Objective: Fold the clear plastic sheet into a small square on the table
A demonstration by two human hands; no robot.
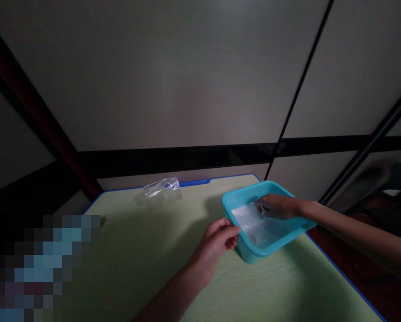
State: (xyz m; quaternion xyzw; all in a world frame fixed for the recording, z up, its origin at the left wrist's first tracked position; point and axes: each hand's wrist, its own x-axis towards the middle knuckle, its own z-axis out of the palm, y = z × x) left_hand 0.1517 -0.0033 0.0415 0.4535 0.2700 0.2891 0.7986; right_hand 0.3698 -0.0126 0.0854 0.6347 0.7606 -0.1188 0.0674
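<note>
A turquoise plastic basin (250, 257) stands on the right side of the table. My left hand (219, 239) is closed on its near left rim, thumb on the edge and fingers curled beneath. Inside the basin lie whitish, see-through plastic bags or sheets (245, 217), partly covered by my other hand. My right hand (277, 206) reaches in over the right wall. Its fingers are curled down at the whitish plastic, and what lies between the fingertips is hidden.
A crumpled clear plastic bag (163, 190) lies near the back edge of the pale green, blue-edged table (147, 250). Behind it rise large grey panels (187, 89) with dark strips. A blurred-out patch (46, 264) covers the lower left.
</note>
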